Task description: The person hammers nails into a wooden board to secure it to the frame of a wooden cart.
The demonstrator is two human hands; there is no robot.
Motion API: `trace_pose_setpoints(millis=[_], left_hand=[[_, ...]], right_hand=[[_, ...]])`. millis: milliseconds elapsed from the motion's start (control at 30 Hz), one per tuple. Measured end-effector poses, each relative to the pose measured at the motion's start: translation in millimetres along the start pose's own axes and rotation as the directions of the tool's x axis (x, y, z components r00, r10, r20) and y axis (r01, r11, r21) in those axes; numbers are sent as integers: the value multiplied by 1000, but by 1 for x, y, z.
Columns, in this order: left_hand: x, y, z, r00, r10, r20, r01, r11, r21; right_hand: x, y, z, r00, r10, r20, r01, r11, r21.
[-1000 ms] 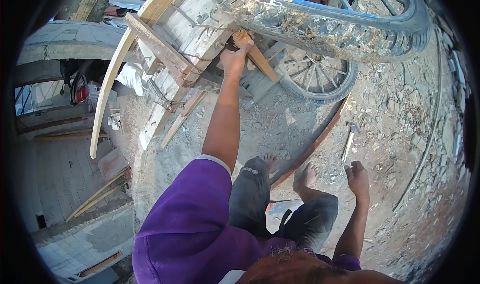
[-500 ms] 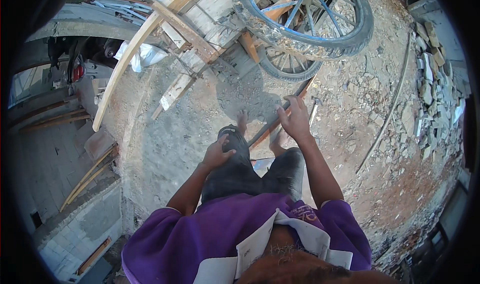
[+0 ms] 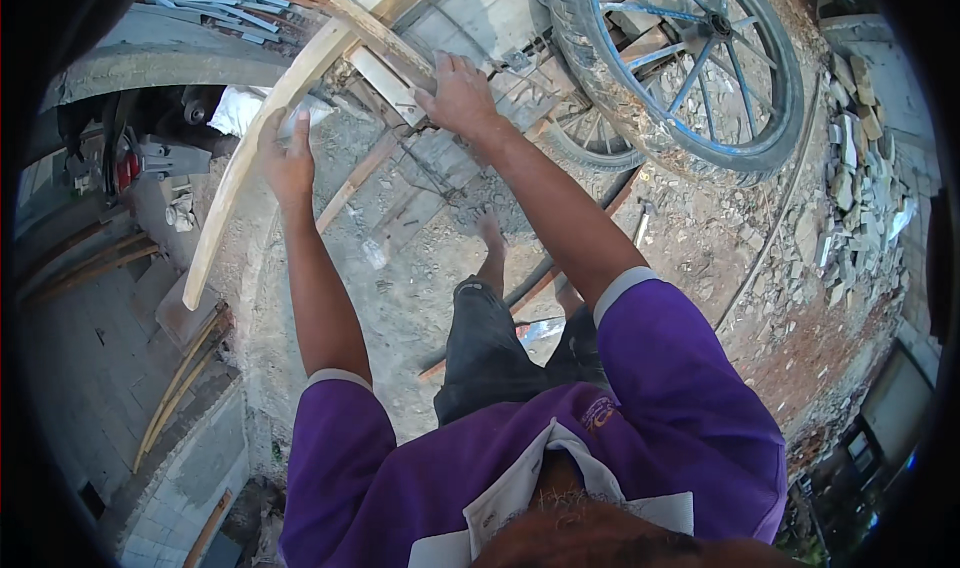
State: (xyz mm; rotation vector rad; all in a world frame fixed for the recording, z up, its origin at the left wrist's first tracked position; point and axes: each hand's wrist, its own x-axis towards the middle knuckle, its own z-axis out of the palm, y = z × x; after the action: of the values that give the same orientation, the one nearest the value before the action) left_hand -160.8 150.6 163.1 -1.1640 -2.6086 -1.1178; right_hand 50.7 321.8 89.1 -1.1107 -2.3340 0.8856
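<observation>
A long pale wooden beam (image 3: 222, 203), bowed in this view, runs from the far middle down to the left. My left hand (image 3: 288, 163) is raised beside it, thumb apart and fingers at the beam's edge. A shorter wooden crosspiece (image 3: 375, 33) lies across the beam. Its near right end sits between the thumb and fingers of my right hand (image 3: 465, 98), which closes over it. Under my right hand is a weathered wooden frame (image 3: 440, 153) with thin metal rods. A large wheel (image 3: 640, 118) with blue spokes and a muddy tyre stands to its right.
A second spoked wheel (image 3: 600, 148) shows behind the large one. A hammer (image 3: 643, 223) lies on the rubble-strewn ground near my feet. Broken stones (image 3: 850, 188) are heaped along the right. A white sack (image 3: 235, 111) and curved wooden strips (image 3: 180, 383) are at the left.
Both hands have left my knees and reached forward, the left to the beam, the right to the crosspiece. My view has shifted, with the large wheel now further right.
</observation>
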Motion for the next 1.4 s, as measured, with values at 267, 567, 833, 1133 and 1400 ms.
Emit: trace_pose_setpoints(millis=[267,567,833,1133,1400], left_hand=[[167,-71,45,699,-4,715,-129,983,131],[183,-75,70,653,-145,744,-179,924,338],[183,-52,72,611,-263,747,-138,893,428],[181,-58,74,630,-290,720,-133,874,468],[184,-59,78,625,-267,734,-75,915,397]], right_hand=[[27,-24,27,980,148,133,-125,978,-168],[40,-27,27,968,212,131,-183,961,-206],[41,-26,25,940,287,184,-245,944,-220],[44,-27,23,928,292,230,-250,949,-192],[40,-15,31,935,279,220,-246,955,-168]])
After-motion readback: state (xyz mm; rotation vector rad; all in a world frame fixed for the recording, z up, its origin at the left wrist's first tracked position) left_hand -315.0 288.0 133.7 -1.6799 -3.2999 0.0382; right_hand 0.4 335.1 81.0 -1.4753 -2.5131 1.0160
